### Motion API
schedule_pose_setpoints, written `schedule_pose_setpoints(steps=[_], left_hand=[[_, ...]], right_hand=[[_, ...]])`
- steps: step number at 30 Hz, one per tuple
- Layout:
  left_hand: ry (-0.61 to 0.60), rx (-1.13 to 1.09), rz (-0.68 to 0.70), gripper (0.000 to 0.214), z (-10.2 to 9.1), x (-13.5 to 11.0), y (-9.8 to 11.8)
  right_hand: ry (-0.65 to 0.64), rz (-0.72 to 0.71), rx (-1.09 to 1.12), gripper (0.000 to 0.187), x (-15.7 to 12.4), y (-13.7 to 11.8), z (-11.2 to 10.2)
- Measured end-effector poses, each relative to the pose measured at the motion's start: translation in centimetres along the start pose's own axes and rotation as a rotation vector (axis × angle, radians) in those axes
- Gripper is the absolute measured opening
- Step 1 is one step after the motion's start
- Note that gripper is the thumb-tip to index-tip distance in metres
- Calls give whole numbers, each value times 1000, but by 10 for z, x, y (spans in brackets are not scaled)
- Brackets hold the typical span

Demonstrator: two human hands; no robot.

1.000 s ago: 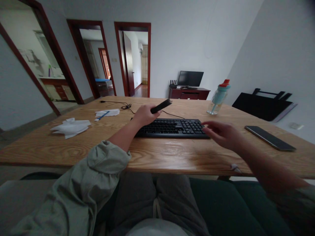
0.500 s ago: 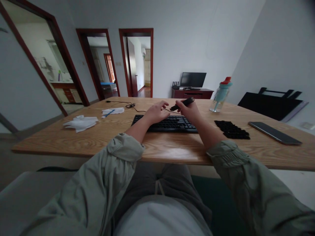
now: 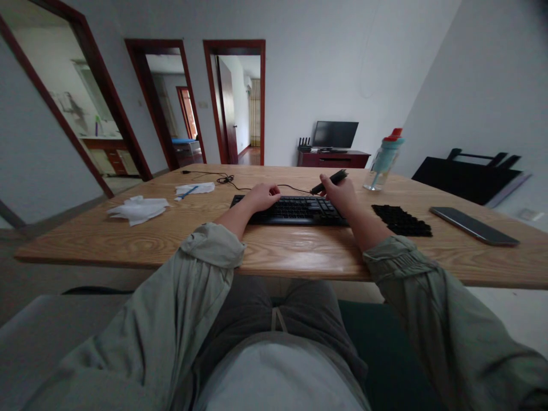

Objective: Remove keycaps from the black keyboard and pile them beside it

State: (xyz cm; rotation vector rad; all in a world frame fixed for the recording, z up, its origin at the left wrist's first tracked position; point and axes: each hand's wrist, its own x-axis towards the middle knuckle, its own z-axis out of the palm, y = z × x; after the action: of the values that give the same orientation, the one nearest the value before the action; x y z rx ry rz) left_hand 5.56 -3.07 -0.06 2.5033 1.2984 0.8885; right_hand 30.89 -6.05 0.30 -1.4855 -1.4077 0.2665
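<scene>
A black keyboard [image 3: 295, 209] lies on the wooden table [image 3: 128, 240] in front of me. My left hand [image 3: 262, 197] rests on the keyboard's left part with its fingers curled down. My right hand [image 3: 341, 194] is at the keyboard's far right corner and grips a slim black stick-like tool [image 3: 329, 181] that points up and to the right. A black cable [image 3: 240, 185] runs from the keyboard across the table to the far left.
A black pile of loose keycaps [image 3: 401, 220] lies right of the keyboard, a dark phone [image 3: 474, 226] further right. A teal bottle with a red cap [image 3: 382, 160] stands behind. White tissues [image 3: 137, 209] and a tissue with a blue pen [image 3: 194, 189] lie left.
The black tool passed from my left hand to my right hand. My left hand came down onto the keyboard. The view shifted and the keycap pile came into sight.
</scene>
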Motion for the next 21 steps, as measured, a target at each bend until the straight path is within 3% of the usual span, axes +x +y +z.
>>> schedule_pose_setpoints(steps=[4,10,13,16,21], left_hand=[[-7,-7,-7,22,1,0,-1],[9,-17,-4,22,1,-1,-1],[18,-18,2,24,0,-2,-1],[14,-19,-10,24,-1,-3,-1],[11,-30,-17,23,0,-3,-2]], right_hand=[[-24,27,31,46,-3,0,3],[-79,73,289,30,-5,-1,8],[-178,153,362,40,-6,-2,9],[-286,138,408,46,-6,-1,7],[-164,62,469,42,-1,7,5]])
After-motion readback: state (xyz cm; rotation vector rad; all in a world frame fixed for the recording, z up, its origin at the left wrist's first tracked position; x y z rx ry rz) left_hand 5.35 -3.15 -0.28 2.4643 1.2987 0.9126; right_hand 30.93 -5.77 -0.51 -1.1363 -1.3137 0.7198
